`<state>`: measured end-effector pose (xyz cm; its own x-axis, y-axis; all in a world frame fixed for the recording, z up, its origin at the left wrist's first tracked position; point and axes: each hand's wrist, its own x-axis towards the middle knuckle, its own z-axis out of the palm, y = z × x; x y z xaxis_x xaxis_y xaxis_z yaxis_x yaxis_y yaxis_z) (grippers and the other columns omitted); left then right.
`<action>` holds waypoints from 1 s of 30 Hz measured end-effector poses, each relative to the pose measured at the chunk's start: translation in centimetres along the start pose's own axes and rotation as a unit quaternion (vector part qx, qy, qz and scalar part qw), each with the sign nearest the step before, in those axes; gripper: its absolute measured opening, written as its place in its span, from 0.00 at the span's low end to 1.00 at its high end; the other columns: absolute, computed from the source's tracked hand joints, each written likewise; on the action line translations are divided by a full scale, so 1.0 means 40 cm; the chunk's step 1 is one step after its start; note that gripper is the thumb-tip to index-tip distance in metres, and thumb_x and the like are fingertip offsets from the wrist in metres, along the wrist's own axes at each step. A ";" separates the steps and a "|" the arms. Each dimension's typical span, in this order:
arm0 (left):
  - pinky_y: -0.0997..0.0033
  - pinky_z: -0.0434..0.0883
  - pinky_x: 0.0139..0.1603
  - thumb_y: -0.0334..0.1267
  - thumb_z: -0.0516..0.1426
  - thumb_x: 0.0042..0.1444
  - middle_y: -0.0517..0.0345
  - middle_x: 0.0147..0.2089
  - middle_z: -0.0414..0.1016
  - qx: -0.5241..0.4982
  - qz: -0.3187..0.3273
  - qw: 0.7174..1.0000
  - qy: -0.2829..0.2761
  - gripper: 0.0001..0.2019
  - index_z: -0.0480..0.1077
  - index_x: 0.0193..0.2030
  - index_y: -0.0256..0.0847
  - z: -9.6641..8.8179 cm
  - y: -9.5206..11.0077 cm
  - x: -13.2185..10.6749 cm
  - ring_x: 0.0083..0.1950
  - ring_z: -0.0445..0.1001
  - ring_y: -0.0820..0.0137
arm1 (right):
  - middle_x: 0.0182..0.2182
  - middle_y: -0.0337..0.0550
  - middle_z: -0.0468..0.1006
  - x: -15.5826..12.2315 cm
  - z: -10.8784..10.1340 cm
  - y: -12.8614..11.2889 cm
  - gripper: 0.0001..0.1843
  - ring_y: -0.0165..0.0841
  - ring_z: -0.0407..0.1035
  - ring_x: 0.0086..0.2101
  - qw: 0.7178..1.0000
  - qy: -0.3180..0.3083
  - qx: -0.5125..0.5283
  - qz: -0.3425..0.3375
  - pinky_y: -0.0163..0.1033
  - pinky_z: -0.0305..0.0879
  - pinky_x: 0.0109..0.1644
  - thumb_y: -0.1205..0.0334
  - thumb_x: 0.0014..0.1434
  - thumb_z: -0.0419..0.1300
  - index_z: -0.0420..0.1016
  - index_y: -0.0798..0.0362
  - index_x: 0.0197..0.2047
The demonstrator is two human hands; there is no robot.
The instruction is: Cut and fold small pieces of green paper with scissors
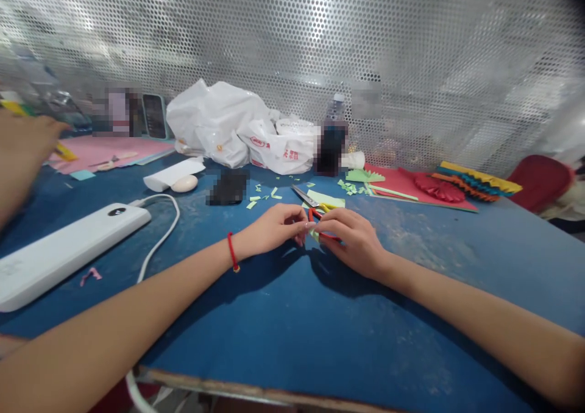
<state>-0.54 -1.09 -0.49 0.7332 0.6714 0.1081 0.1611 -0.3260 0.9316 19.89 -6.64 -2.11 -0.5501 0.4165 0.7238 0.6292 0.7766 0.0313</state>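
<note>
My left hand (281,225), a red cord bracelet on its wrist, pinches a small strip of light green paper (314,235) above the blue table. From the other side, my right hand (354,236) holds the same strip, its fingers bent and close to the left fingertips. Just beyond the hands lie scissors (307,197) with yellow and red-orange handles, partly hidden by my right hand. A flat piece of light green paper (331,200) is under or beside them. Small green scraps (274,192) are scattered farther back.
A white power bank (77,248) with a white cable (158,242) lies left. White plastic bags (219,123) stand against the perforated metal wall. Red paper (393,181) and folded paper fans (475,181) are back right. Another person's blurred hand (22,151) enters at left.
</note>
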 end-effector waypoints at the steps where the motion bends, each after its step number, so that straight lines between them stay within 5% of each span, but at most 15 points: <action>1: 0.72 0.70 0.34 0.50 0.60 0.55 0.59 0.26 0.72 -0.013 -0.006 1.000 -0.009 0.17 0.67 0.29 0.36 0.000 0.004 0.000 0.30 0.73 0.71 | 0.36 0.45 0.78 0.001 -0.003 -0.003 0.06 0.34 0.72 0.36 1.000 0.009 0.004 -0.009 0.38 0.68 0.41 0.68 0.64 0.56 0.73 0.51 0.43; 10: 0.77 0.67 0.31 0.54 0.60 0.54 0.62 0.24 0.70 -0.044 -0.023 0.999 -0.007 0.21 0.67 0.28 0.35 0.008 0.029 -0.003 0.28 0.69 0.76 | 0.30 0.43 0.79 0.001 -0.018 -0.019 0.04 0.30 0.70 0.29 0.994 0.076 -0.012 -0.079 0.36 0.67 0.34 0.70 0.61 0.61 0.76 0.53 0.37; 14: 0.80 0.60 0.20 0.59 0.55 0.57 0.60 0.22 0.70 -0.025 -0.064 0.998 0.003 0.25 0.65 0.26 0.36 0.011 0.031 -0.009 0.20 0.64 0.79 | 0.30 0.43 0.78 -0.004 -0.018 -0.015 0.06 0.30 0.71 0.30 0.992 0.104 -0.011 -0.072 0.36 0.67 0.35 0.72 0.60 0.60 0.76 0.52 0.37; 17: 0.81 0.57 0.15 0.59 0.55 0.57 0.57 0.25 0.73 -0.034 -0.102 0.993 -0.044 0.25 0.68 0.28 0.35 0.016 0.035 -0.017 0.18 0.65 0.79 | 0.30 0.42 0.77 -0.010 -0.016 -0.011 0.08 0.29 0.69 0.29 0.990 0.110 -0.020 -0.081 0.36 0.66 0.34 0.73 0.60 0.59 0.76 0.51 0.37; 22: 0.78 0.70 0.24 0.53 0.62 0.53 0.57 0.30 0.76 -0.095 -0.109 0.987 -0.067 0.19 0.70 0.33 0.36 0.013 0.053 -0.026 0.26 0.74 0.74 | 0.30 0.40 0.76 -0.016 -0.015 -0.008 0.09 0.28 0.68 0.28 0.990 0.092 -0.038 -0.104 0.35 0.64 0.32 0.73 0.61 0.58 0.76 0.51 0.40; 30: 0.77 0.70 0.29 0.51 0.63 0.53 0.58 0.26 0.75 -0.072 -0.103 0.990 -0.058 0.18 0.69 0.30 0.35 -0.010 0.062 -0.026 0.28 0.74 0.73 | 0.30 0.41 0.77 -0.004 -0.014 -0.012 0.09 0.28 0.68 0.28 0.989 0.087 -0.037 -0.114 0.35 0.65 0.33 0.74 0.60 0.58 0.77 0.52 0.39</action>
<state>-1.18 -2.33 1.87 0.7669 0.6299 -0.1226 0.2256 -0.0859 0.9704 20.00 -7.34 -1.86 -0.5832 0.1417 0.7999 0.5415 0.8017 0.2528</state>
